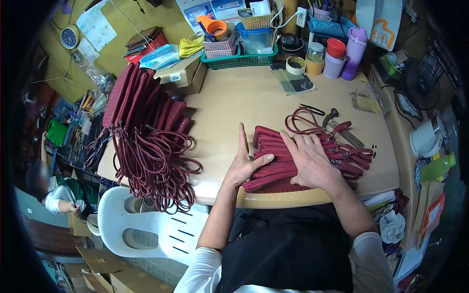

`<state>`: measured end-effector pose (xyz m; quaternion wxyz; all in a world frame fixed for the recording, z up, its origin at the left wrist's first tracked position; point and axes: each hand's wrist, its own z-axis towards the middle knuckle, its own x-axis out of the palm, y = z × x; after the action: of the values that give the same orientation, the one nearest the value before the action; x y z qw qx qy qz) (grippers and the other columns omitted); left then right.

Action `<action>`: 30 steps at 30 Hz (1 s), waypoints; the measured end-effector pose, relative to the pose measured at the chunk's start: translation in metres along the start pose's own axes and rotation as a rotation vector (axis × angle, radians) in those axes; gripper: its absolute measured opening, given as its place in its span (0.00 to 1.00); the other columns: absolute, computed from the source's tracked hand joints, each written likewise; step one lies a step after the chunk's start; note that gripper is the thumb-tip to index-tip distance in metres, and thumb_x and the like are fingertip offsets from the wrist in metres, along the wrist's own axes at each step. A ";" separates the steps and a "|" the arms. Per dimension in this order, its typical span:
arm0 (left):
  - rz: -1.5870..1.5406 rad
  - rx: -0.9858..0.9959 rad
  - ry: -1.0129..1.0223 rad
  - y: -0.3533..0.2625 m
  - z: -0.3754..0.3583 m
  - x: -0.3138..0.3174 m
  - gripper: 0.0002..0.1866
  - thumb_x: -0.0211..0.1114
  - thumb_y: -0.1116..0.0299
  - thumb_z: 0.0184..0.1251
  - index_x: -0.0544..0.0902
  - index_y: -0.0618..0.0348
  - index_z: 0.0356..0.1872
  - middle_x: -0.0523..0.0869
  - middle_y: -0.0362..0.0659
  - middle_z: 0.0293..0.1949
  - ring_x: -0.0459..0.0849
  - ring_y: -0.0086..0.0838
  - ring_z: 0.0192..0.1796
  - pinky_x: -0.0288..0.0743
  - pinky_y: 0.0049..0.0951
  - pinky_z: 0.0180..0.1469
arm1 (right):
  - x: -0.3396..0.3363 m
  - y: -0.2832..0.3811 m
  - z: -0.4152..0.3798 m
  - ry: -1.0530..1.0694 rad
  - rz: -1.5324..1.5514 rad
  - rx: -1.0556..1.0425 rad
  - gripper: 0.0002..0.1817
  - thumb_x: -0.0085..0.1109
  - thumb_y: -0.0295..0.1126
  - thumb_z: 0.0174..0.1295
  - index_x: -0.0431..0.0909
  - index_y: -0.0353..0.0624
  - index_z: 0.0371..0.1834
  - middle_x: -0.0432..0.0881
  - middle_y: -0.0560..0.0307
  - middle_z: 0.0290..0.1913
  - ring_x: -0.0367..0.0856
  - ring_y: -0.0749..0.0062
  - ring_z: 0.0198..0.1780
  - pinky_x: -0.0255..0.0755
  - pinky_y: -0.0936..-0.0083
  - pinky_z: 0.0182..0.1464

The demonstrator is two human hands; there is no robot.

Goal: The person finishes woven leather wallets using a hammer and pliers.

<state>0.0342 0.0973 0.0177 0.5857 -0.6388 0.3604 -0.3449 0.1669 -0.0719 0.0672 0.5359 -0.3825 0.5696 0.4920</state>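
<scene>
I watch thru the head cam; all places I give rel. to the bundle of thin dark-red textured pouches [276,172], which lies at the near edge of the light-tan wooden table [234,93]. The L hand [243,167] is at its left end, fingers spread, thumb laid against the pouches; the R hand [315,158] rests flat on its top. Neither is clenched.

To the bundle's right are its dark-red cord loops [359,158], w/ a dark-headed tool [331,116] just beyond them. Well left of it is a 2nd, taller dark-red pile [146,97].

My worry: if the R hand presses unevenly, the layers may slide and fan out; a push toward the body could drop some over the edge. Loops may also tangle, b/c they overlap, or catch on the tool.
</scene>
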 end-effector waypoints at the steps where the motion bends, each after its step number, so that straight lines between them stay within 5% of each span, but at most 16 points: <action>1: -0.053 0.006 0.026 0.003 0.002 0.000 0.69 0.79 0.61 0.53 0.25 0.52 0.76 0.58 0.66 0.72 0.69 0.45 0.69 0.65 0.40 0.69 | 0.001 0.001 0.000 0.023 -0.009 0.006 0.65 0.82 0.40 0.35 0.47 0.35 0.76 0.68 0.42 0.58 0.65 0.52 0.64 0.52 0.52 0.70; 7: -0.334 0.050 0.220 0.009 0.013 -0.016 0.67 0.78 0.63 0.53 0.26 0.53 0.77 0.52 0.62 0.75 0.58 0.43 0.75 0.53 0.37 0.74 | -0.003 0.008 -0.005 -0.006 0.024 0.014 0.65 0.83 0.37 0.31 0.50 0.34 0.75 0.67 0.42 0.59 0.66 0.51 0.63 0.53 0.53 0.70; 13: -0.078 -0.072 0.225 -0.012 0.007 0.004 0.65 0.72 0.81 0.50 0.27 0.51 0.77 0.50 0.61 0.76 0.51 0.38 0.78 0.49 0.34 0.75 | -0.003 0.013 -0.013 -0.019 -0.001 -0.007 0.63 0.81 0.38 0.35 0.50 0.33 0.75 0.70 0.43 0.55 0.69 0.54 0.60 0.53 0.50 0.70; 15: -0.035 0.089 0.234 0.005 0.013 -0.004 0.62 0.64 0.86 0.46 0.31 0.49 0.79 0.53 0.57 0.75 0.54 0.39 0.77 0.53 0.34 0.74 | -0.004 0.010 -0.014 -0.040 -0.001 0.003 0.63 0.81 0.39 0.35 0.50 0.33 0.75 0.70 0.43 0.56 0.68 0.54 0.61 0.53 0.49 0.70; 19: -0.129 0.126 0.193 0.010 0.009 -0.004 0.60 0.62 0.81 0.46 0.32 0.48 0.79 0.48 0.57 0.77 0.47 0.43 0.79 0.54 0.38 0.74 | -0.003 0.006 -0.012 -0.075 -0.004 0.042 0.64 0.82 0.41 0.33 0.51 0.34 0.75 0.70 0.44 0.57 0.68 0.55 0.61 0.52 0.45 0.71; 21: -0.183 -0.008 -0.023 0.014 0.001 -0.006 0.56 0.62 0.76 0.49 0.39 0.50 0.79 0.44 0.57 0.77 0.42 0.46 0.80 0.56 0.39 0.73 | -0.004 0.004 -0.013 -0.068 0.010 0.035 0.64 0.82 0.41 0.33 0.51 0.33 0.75 0.70 0.45 0.57 0.68 0.55 0.62 0.52 0.46 0.71; 22: -0.202 0.001 -0.077 0.025 0.001 -0.015 0.47 0.61 0.72 0.54 0.50 0.51 0.77 0.52 0.55 0.76 0.54 0.44 0.77 0.65 0.37 0.68 | -0.003 0.004 -0.013 -0.059 0.030 0.033 0.65 0.82 0.42 0.32 0.51 0.33 0.74 0.70 0.45 0.58 0.68 0.55 0.62 0.52 0.47 0.70; 23: -0.156 -0.018 -0.208 0.035 -0.001 -0.024 0.32 0.63 0.72 0.59 0.68 0.59 0.67 0.71 0.52 0.65 0.72 0.33 0.65 0.71 0.34 0.61 | -0.004 0.004 -0.014 -0.058 0.032 0.033 0.65 0.82 0.42 0.32 0.51 0.33 0.74 0.70 0.45 0.58 0.68 0.55 0.62 0.52 0.47 0.70; 25: 0.030 -0.022 0.005 0.030 -0.003 -0.039 0.16 0.63 0.75 0.64 0.79 0.65 0.53 0.85 0.44 0.47 0.81 0.24 0.48 0.76 0.30 0.54 | -0.005 0.006 -0.014 -0.065 0.016 0.010 0.65 0.82 0.42 0.32 0.51 0.33 0.74 0.70 0.45 0.58 0.68 0.55 0.62 0.53 0.49 0.70; 30: -0.111 -0.101 0.080 0.008 -0.004 -0.017 0.08 0.65 0.77 0.66 0.83 0.68 0.43 0.86 0.41 0.36 0.83 0.22 0.39 0.78 0.22 0.47 | -0.004 0.007 -0.011 -0.060 -0.014 0.035 0.64 0.82 0.42 0.32 0.52 0.32 0.74 0.70 0.45 0.57 0.68 0.55 0.62 0.54 0.51 0.69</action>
<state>0.0219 0.1094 0.0097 0.5178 -0.6722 0.3647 -0.3834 0.1580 -0.0816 0.0711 0.5627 -0.3620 0.5593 0.4893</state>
